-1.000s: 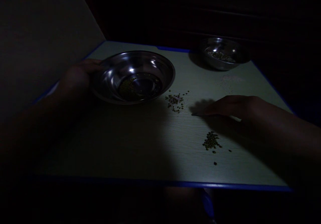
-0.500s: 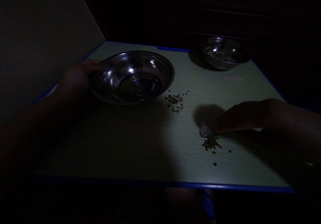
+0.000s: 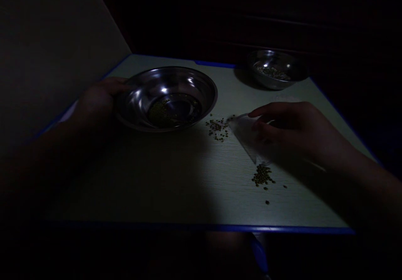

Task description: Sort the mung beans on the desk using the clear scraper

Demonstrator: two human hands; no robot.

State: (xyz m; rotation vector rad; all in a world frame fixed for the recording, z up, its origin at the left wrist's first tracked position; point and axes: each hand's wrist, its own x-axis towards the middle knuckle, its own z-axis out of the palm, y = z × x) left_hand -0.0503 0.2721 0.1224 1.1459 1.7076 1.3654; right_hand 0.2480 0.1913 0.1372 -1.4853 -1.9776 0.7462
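My left hand (image 3: 99, 100) is closed on the left rim of a shiny steel bowl (image 3: 204, 89), which tilts above the table. Small greenish beans or seeds (image 3: 158, 114) are gathered in the left part of its bottom. Between the fingers of my right hand (image 3: 285, 125) is a thin see-through sheet (image 3: 246, 135), plastic by its look, with one straight edge down at the table. A scattered patch of seeds mixed with pale bits (image 3: 217, 129) lies by the sheet's left tip. Closer to me, below its lower corner, sits a small pile of green seeds (image 3: 261, 175).
At the far right of the pale table (image 3: 176, 179) stands a second steel bowl (image 3: 274, 83) holding pale and dark grains. Blue trim (image 3: 201, 229) runs along the table edge. A wall (image 3: 63, 33) rises at the left. The scene is very dark.
My right hand has moved up and away from the near pile toward the scattered patch, bringing the see-through sheet into fuller view. My left hand and its bowl stay nearly in place.
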